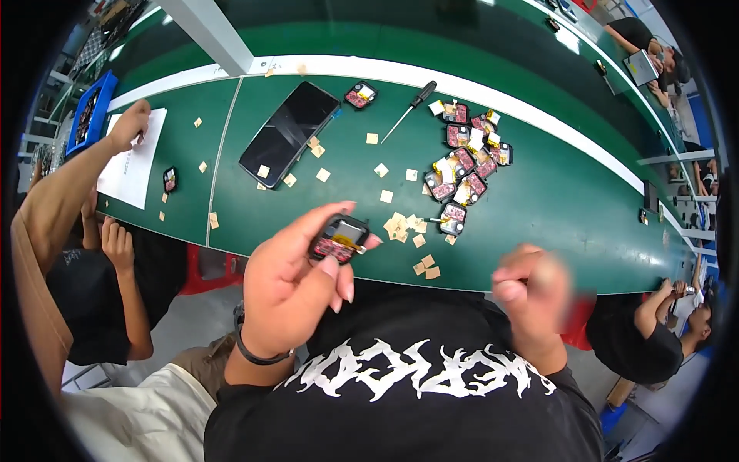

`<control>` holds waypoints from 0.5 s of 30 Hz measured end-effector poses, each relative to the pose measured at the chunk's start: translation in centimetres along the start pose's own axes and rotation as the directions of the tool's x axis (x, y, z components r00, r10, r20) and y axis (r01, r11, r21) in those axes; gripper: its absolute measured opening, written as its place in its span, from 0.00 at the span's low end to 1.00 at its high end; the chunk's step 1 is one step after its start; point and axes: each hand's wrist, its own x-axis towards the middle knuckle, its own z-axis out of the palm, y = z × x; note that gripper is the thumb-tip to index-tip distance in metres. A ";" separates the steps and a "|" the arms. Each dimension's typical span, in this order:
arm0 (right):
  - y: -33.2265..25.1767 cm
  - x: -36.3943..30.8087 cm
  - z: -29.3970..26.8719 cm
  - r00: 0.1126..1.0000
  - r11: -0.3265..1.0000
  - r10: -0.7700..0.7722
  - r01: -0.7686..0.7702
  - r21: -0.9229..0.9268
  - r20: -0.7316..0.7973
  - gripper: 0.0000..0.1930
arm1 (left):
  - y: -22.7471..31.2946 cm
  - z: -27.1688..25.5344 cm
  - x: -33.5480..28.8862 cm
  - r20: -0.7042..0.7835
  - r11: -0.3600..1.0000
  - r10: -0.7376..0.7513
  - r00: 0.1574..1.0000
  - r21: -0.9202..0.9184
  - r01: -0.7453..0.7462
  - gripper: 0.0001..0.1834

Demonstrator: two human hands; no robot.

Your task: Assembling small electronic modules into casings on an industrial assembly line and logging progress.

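1. Of the two hands, the left hand (289, 291) grips a small black casing (350, 230) between thumb and fingers, raised in front of the shirt near the desk's close edge; a dark band circles that wrist.
2. The right hand (533, 296) is lifted, well apart from the casing, with its fingers curled; it is blurred, so I cannot tell whether it pinches anything.
3. The held casing is a rounded square with a smooth dark rim, showing a reddish patterned part, a greyish flat piece and a yellow strip inside.
4. The desk (539, 212) has a smooth, slightly glossy green top.
5. Similar casings (459, 162) lie heaped toward the right, some touching or overlapping.
6. Thin, matte tan squares (397, 224) lie in a loose cluster left of the heap's near end, with others scattered around.
7. A slim screwdriver (421, 95) with a dark handle and metal shaft lies left of the heap.
8. A flat, glossy black slab (289, 132) with rounded corners lies farther left, tan squares on its lower part.
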 end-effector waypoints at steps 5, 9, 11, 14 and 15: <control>0.1 0.9 1.2 0.960 0.982 -0.135 0.163 -0.096 0.246 0.08 | 1.2 1.1 0.0 0.132 0.989 0.045 0.990 0.135 -0.063 0.27; 0.2 0.9 0.9 0.931 0.969 -0.161 0.211 -0.126 0.327 0.12 | 1.0 1.4 0.0 0.156 0.986 0.034 0.987 0.155 -0.059 0.26; 0.5 1.2 1.1 0.921 0.960 -0.203 0.254 -0.117 0.331 0.12 | 1.0 1.6 0.0 0.167 0.980 0.027 0.986 0.190 -0.059 0.26; 0.6 1.2 1.2 0.909 0.944 -0.251 0.306 -0.125 0.333 0.10 | 0.6 1.6 0.2 0.163 0.972 0.029 0.986 0.225 -0.066 0.27; 0.6 1.2 1.1 0.901 0.932 -0.248 0.322 -0.165 0.357 0.09 | 0.3 1.6 0.2 0.161 0.973 0.030 0.986 0.222 -0.066 0.27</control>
